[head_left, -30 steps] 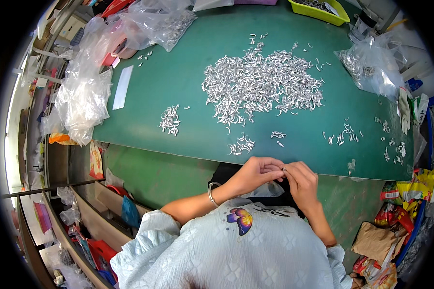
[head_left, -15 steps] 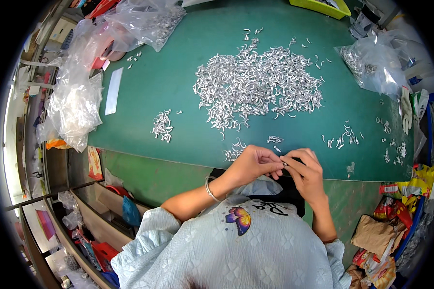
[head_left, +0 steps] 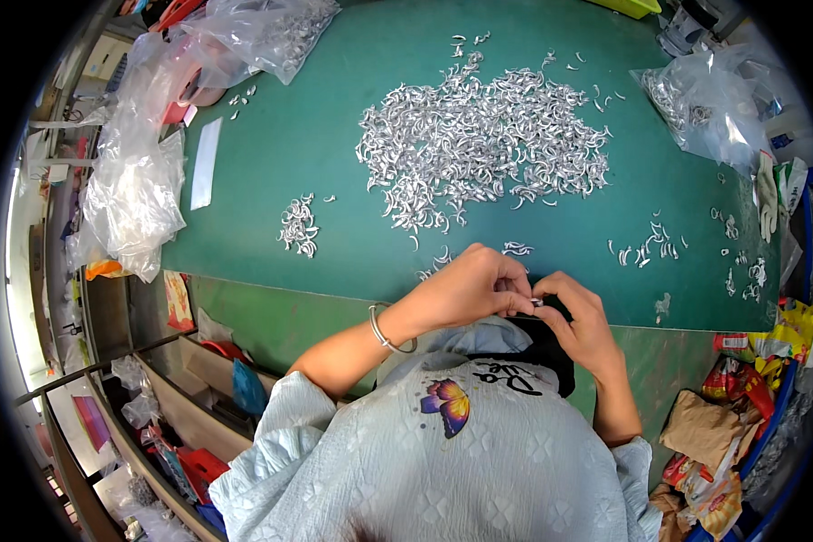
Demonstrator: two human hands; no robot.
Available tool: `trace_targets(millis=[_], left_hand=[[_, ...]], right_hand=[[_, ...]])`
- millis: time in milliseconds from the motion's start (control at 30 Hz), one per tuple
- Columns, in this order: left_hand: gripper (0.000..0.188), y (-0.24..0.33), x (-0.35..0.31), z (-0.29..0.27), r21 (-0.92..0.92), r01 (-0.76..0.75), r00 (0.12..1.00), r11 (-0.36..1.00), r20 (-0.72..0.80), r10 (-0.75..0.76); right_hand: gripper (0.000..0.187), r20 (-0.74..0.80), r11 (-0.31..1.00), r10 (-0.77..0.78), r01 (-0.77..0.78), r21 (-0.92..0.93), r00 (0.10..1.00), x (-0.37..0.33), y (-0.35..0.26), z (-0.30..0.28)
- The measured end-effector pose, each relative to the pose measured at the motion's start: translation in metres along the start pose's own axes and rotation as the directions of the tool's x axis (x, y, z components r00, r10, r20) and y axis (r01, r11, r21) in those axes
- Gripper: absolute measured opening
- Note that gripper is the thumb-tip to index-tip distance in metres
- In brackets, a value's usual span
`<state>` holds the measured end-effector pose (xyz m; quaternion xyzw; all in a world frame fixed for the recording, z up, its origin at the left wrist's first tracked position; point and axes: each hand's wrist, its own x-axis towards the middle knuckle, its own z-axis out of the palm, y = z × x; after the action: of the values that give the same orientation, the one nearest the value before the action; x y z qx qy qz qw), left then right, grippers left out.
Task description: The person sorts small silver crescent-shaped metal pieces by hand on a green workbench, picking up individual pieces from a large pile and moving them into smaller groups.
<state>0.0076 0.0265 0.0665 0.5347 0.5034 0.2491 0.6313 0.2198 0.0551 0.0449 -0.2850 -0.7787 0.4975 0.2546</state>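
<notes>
My left hand [head_left: 479, 285] and my right hand [head_left: 578, 316] meet at the front edge of the green table [head_left: 271, 172]. Their fingertips pinch a small curved silvery metal piece [head_left: 537, 303] between them; most of it is hidden. A large heap of similar curved metal pieces [head_left: 479, 144] spreads beyond my hands. Just past my fingers lies a little cluster of pieces [head_left: 517, 248], and another cluster [head_left: 435, 262] is partly behind my left hand. A small pile [head_left: 299, 226] sits farther left, and loose pieces [head_left: 650, 244] are scattered to the right.
Clear plastic bags [head_left: 135, 199] fill the table's left side, near a white strip [head_left: 205, 163]. Another bag of metal parts [head_left: 709, 108] stands at the right, beside a glove [head_left: 767, 194]. Wooden compartments [head_left: 181, 384] are at lower left; packets and a paper bag [head_left: 709, 429] lie lower right.
My left hand has turned and risen slightly, its wrist moving left. The right hand's fingers have spread and shifted a little right. The small piece stays between the fingertips. The view has tilted slightly.
</notes>
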Motion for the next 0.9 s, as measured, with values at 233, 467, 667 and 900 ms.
trace_targets(millis=[233,467,667,900], left_hand=[[0.014,-0.003,-0.013,0.014,-0.163,-0.019,1.000,0.987,-0.010,0.017],[0.012,0.019,-0.032,0.009,0.048,-0.292,0.954,0.955,-0.053,0.295],[0.012,0.024,-0.039,0.006,-0.033,-0.261,0.965,0.965,-0.037,0.260],[0.016,0.013,-0.037,0.017,0.324,-0.583,0.716,0.745,-0.230,0.660]], right_hand=[[0.013,0.083,0.907,-0.258,0.271,-0.321,0.963,0.000,-0.016,-0.012],[0.018,-0.082,0.931,-0.345,0.330,-0.159,0.935,0.006,-0.029,-0.005],[0.022,-0.097,0.874,-0.468,0.444,-0.199,0.878,0.003,-0.028,0.000],[0.020,-0.277,0.978,-0.146,0.181,0.106,0.950,0.001,-0.041,0.009]])
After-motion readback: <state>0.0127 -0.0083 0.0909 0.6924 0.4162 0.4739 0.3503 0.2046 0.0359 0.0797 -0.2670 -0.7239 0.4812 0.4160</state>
